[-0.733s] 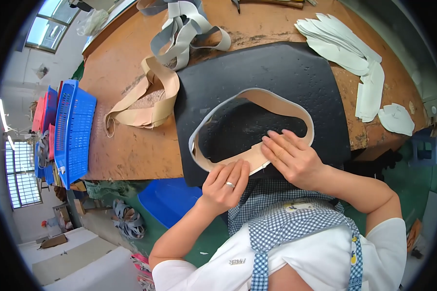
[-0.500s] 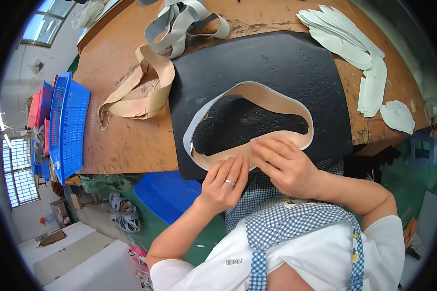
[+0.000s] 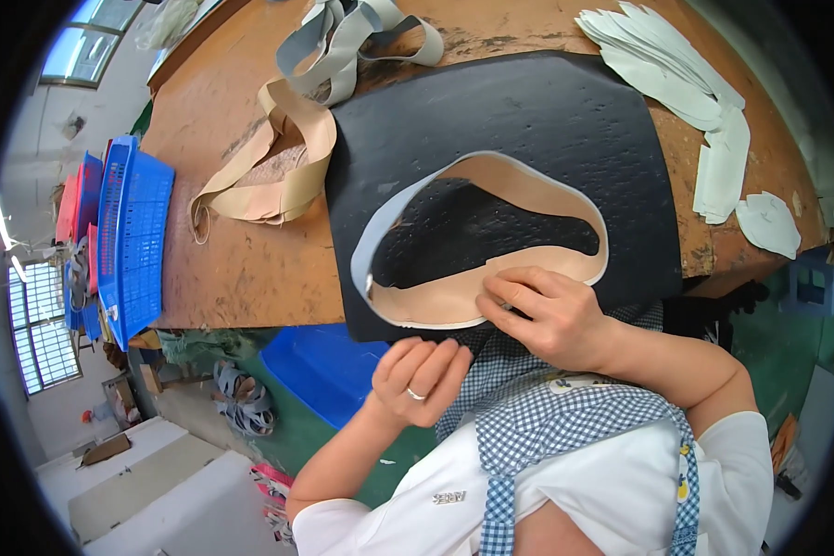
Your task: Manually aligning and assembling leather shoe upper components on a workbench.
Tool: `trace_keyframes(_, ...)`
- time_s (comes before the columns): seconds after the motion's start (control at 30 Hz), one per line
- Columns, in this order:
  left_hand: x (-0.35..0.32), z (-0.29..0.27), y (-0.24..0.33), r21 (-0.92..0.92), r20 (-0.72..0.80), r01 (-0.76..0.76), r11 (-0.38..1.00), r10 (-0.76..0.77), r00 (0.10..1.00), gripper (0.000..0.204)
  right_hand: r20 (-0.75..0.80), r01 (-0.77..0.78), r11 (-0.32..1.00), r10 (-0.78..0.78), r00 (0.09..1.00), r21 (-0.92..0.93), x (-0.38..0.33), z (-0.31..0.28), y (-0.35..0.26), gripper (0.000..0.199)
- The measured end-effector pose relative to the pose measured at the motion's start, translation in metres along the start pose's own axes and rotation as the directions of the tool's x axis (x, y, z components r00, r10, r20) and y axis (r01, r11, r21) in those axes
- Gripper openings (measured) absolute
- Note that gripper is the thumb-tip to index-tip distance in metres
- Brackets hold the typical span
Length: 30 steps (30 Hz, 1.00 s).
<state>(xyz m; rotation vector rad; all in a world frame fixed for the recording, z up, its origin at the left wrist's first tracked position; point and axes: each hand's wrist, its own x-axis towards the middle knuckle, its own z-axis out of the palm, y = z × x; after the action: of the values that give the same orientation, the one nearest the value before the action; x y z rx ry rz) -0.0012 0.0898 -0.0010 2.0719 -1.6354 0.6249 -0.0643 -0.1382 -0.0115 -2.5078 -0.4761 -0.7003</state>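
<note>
A looped band (image 3: 528, 190), pale blue-white outside and beige inside, stands on edge on a black pitted mat (image 3: 528, 102). My right hand (image 3: 551, 320) pinches the near side of the loop, its fingertips over the beige inner face and the rim. Just off the mat's near edge, left of that, is my left hand (image 3: 419, 380), apart from the band. Its fingers are curled in, with a ring on one; the thumb is mostly hidden, and I cannot see whether anything is between the fingertips.
On the wooden table (image 3: 241, 287), beige strips (image 3: 301, 190) and grey-white strips (image 3: 343, 56) lie at the left. Stacked white pieces (image 3: 658, 69) and a rounded white piece (image 3: 767, 225) are at the right. Blue baskets (image 3: 134, 246) stand beyond the left edge; a blue bin (image 3: 320, 371) sits below.
My left hand has come off the band and drawn back toward me, its fingers curling in. My right hand stays at the near rim. The view has shifted slightly.
</note>
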Motion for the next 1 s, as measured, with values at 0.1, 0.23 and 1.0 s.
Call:
trace_keyframes(0.1,0.003,0.005,0.021,-0.266,0.244,0.501,0.823,-0.446,0.861,0.014,-0.013,0.034,0.997,-0.035,0.999,-0.072,-0.002,0.001,0.002,0.033)
trace_keyframes(0.23,0.015,0.021,0.044,-0.527,0.413,0.829,0.186,-0.797,0.442,0.011,-0.001,0.050,0.993,-0.051,0.999,-0.103,-0.002,0.005,-0.004,0.035)
trace_keyframes(1.0,0.031,-0.016,0.011,-0.371,0.574,0.901,-0.226,-0.818,0.031,0.041,0.388,-0.084,0.990,0.035,0.921,0.110,0.020,0.025,-0.011,0.090)
